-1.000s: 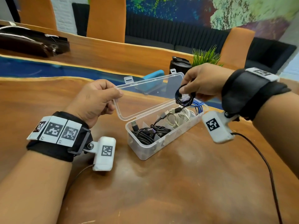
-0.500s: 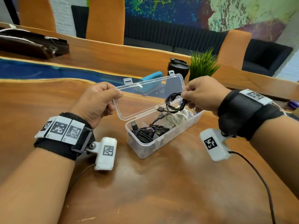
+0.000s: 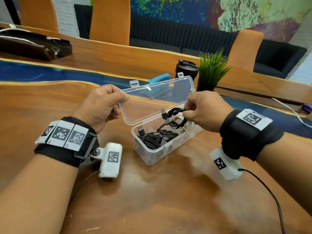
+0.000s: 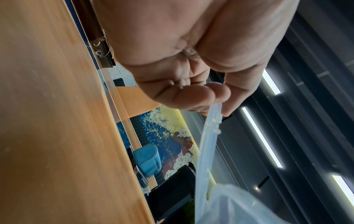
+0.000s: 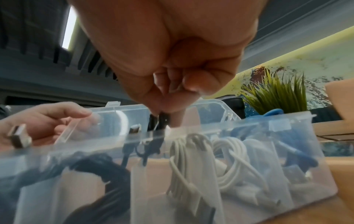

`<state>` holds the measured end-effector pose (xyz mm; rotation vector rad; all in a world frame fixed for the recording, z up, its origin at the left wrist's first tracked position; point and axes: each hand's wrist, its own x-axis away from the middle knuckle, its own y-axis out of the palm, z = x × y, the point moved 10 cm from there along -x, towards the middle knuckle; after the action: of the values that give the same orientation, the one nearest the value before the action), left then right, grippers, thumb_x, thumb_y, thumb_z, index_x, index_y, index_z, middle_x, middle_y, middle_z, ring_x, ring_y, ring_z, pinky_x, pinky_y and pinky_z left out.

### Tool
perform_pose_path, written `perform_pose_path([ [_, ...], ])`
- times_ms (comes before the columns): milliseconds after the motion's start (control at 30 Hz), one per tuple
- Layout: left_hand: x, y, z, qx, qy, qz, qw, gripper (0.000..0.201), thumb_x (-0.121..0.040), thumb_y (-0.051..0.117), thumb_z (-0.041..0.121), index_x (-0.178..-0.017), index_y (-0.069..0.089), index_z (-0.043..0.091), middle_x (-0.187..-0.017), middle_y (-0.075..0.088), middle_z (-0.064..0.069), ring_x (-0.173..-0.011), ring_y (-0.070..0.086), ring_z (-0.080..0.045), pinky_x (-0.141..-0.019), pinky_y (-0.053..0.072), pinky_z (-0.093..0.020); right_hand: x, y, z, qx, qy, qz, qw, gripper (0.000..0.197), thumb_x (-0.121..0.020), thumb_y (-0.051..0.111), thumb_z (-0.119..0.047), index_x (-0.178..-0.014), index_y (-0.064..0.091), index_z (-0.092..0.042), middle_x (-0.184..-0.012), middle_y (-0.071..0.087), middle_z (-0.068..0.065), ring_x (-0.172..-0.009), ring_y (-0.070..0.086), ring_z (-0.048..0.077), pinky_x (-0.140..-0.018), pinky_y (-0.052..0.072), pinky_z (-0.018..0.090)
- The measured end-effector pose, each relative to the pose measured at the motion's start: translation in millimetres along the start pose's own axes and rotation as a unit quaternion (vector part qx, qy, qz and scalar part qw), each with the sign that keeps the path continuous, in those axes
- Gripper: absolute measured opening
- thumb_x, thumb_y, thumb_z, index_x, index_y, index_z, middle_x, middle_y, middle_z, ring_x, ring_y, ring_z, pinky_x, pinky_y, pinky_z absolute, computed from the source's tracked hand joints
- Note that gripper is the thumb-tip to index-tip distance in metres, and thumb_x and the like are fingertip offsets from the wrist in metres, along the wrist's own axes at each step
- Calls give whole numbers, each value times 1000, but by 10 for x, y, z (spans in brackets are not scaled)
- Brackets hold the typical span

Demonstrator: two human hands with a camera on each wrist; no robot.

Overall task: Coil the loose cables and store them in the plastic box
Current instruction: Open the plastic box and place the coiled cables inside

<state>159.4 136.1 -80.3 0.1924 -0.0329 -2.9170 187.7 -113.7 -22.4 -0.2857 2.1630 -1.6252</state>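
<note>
Our left hand (image 3: 101, 105) pinches the clear plastic box's lid (image 3: 157, 98) open so our right hand (image 3: 206, 110) can lower the pinched black coiled cable (image 3: 175, 115) inside.

Head view: high, looking forward and down across the wooden table (image 3: 152, 200), both forearms in frame, plastic box (image 3: 152, 154) mid-distance at centre. Left wrist view: rolled sideways, very close under the left hand (image 4: 191, 60), facing along the box's lid (image 4: 210, 136) edge toward the far wall. Right wrist view: low, near table level, close under the right hand (image 5: 172, 60), facing the box's side wall. Shared by all three: the box, the potted plant (image 3: 211, 68) area beyond
</note>
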Motion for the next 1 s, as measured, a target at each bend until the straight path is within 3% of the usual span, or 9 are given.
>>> perform_pose_path([
  [200, 0, 11, 11, 4, 3, -4, 1000, 13, -91, 66, 13, -79, 60, 17, -67, 52, -7, -43, 45, -9, -45, 41, -21, 4, 242, -75, 142, -35, -114, 983, 14, -84, 71, -29, -73, 61, -28, -72, 58, -10, -71, 53, 10, -56, 38, 24],
  [333, 11, 11, 6, -3, 6, -1, 1000, 13, -91, 65, 13, -79, 59, 17, -67, 51, -8, -42, 45, -9, -44, 41, -21, 30, 302, -49, 45, -31, -173, 983, 19, -88, 69, -37, -72, 70, -26, -68, 63, -9, -65, 55, 7, -57, 41, 24],
  [400, 12, 12, 3, 0, 3, 2, 1000, 14, -91, 65, 12, -79, 59, 16, -66, 51, -9, -42, 44, -10, -45, 40, -20, 20, 210, 20, 42, -33, -174, 983, 13, -90, 66, -37, -85, 76, -30, -84, 70, -13, -78, 60, 6, -69, 48, 25],
  [500, 15, 5, 12, 0, 3, 3, 1000, 14, -91, 65, 12, -79, 59, 16, -66, 52, -7, -43, 44, -10, -44, 41, -20, 57, 62, 265, 89, -23, -176, 980, 19, -88, 64, -27, -97, 75, -39, -101, 66, -19, -92, 58, 5, -75, 42, 23],
  [600, 13, 12, 17, -11, 10, 5, 1000, 14, -92, 65, 12, -80, 59, 16, -63, 56, -3, -45, 44, -9, -45, 41, -20, 192, 73, 529, 106, 1, -170, 980, 15, -87, 69, -38, -100, 73, -41, -102, 66, -18, -95, 58, 7, -79, 41, 24],
  [767, -13, 154, 125, -101, 20, 7, 995, 16, -94, 64, 15, -78, 59, 14, -70, 56, -8, -51, 44, -12, -51, 39, -26, 465, 88, 653, 60, -24, -108, 992, 13, -89, 66, -39, -97, 75, -34, -93, 69, -14, -89, 61, 11, -82, 49, 30],
  [900, -162, 514, 467, -303, 45, -42, 951, 10, -90, 68, 21, -83, 66, 15, -81, 67, -7, -70, 55, -20, -64, 46, -35, 708, 43, 691, 129, -41, -107, 985, 21, -91, 57, -49, -95, 73, -34, -87, 69, -13, -79, 59, 8, -71, 50, 28],
  [1000, -238, 963, 733, -445, 81, -94, 887, 2, -89, 68, 23, -91, 68, 23, -82, 68, -1, -71, 60, -21, -61, 48, -33, 828, 1, 683, 205, -49, -104, 972, 29, -94, 49, -50, -94, 70, -29, -84, 68, -8, -76, 57, 14, -65, 48, 29],
])
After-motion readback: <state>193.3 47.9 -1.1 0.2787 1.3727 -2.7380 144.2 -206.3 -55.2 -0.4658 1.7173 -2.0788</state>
